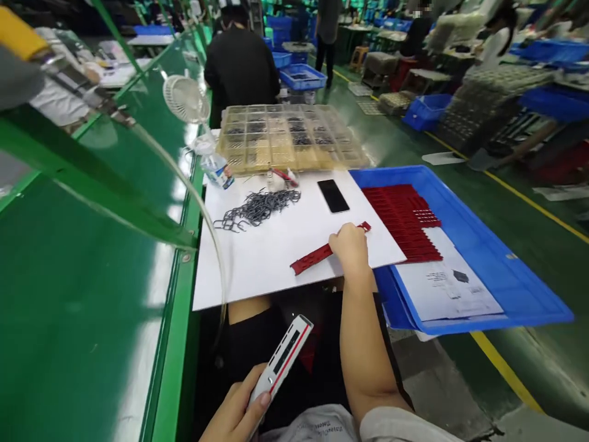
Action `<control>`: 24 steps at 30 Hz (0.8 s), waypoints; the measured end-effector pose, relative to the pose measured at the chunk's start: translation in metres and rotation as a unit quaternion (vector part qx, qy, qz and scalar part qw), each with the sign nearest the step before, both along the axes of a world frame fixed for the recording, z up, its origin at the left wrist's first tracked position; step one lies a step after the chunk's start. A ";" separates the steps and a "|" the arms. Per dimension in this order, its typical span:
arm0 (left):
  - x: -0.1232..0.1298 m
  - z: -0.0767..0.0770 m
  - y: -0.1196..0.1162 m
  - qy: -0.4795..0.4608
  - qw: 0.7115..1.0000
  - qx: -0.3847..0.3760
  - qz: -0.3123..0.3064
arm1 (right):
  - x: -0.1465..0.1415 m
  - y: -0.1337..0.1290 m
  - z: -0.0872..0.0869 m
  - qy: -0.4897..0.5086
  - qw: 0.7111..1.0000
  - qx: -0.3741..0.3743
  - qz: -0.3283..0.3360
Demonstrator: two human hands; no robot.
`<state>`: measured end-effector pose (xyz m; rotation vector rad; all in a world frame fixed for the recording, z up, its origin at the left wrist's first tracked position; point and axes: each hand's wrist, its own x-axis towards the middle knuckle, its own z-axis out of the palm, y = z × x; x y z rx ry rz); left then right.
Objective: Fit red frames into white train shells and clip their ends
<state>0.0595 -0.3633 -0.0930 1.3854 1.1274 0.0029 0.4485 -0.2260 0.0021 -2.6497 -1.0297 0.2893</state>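
Note:
Low in the view, above my lap, my left hand is wrapped around a long white device with a red stripe and dark slots along its side. I cannot make out what kind of device it is. My right hand grips a narrow dark-red plastic strip at the front right of a white board. The strip lies slantwise, one end showing past each side of the hand. Farther back on the board is a tangled pile of dark grey hook-shaped pieces. A black phone lies behind my right hand.
To the right, a blue tray holds stacked red strips and a printed sheet. A clear compartment box stands behind the board. On the left are a green frame, a hanging hose and a white fan.

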 end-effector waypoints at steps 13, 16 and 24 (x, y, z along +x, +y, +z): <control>0.011 0.019 0.026 -0.001 0.989 0.102 -0.108 | 0.048 0.008 -0.063 0.017 0.990 0.116 0.084; 0.014 0.019 0.027 0.032 0.983 0.146 -0.110 | 0.049 0.004 -0.061 0.002 0.989 0.123 0.085; 0.013 0.012 0.025 0.089 0.964 0.210 -0.137 | 0.071 -0.039 -0.041 -0.041 0.917 0.144 0.371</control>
